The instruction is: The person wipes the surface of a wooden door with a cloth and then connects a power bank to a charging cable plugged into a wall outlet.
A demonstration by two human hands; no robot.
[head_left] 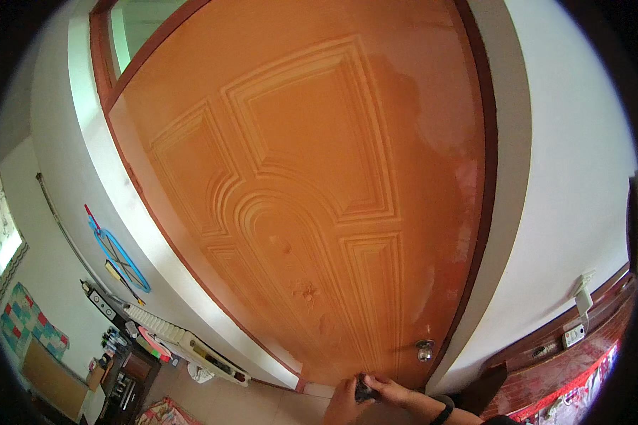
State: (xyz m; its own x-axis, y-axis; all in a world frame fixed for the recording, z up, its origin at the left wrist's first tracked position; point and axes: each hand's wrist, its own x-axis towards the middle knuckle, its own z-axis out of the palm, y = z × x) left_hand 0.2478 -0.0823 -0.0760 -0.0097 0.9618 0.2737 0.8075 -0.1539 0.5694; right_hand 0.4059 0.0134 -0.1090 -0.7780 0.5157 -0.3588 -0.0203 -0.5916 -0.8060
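Note:
My two hands meet low in the picture, in front of the bottom of an orange-brown wooden door [298,142] with raised panels and an arch. Between them is a small dark, blackish thing [364,389], mostly covered by fingers; its kind cannot be made out. My left hand [343,402] is closed round its left side. From the right, my right hand [388,389] grips it with the thumb on top, and a black band [443,411] circles that wrist. A round silver doorknob [424,349] sits on the door to the right of my hands, untouched.
A reddish-brown frame and white wall [574,142] border the door. At right stands a dark red wooden ledge [553,382] with a white power strip [573,336]. On the left are a hanging blue hoop-shaped thing [119,256], a long white appliance [198,348] and a cluttered dark cabinet [131,379].

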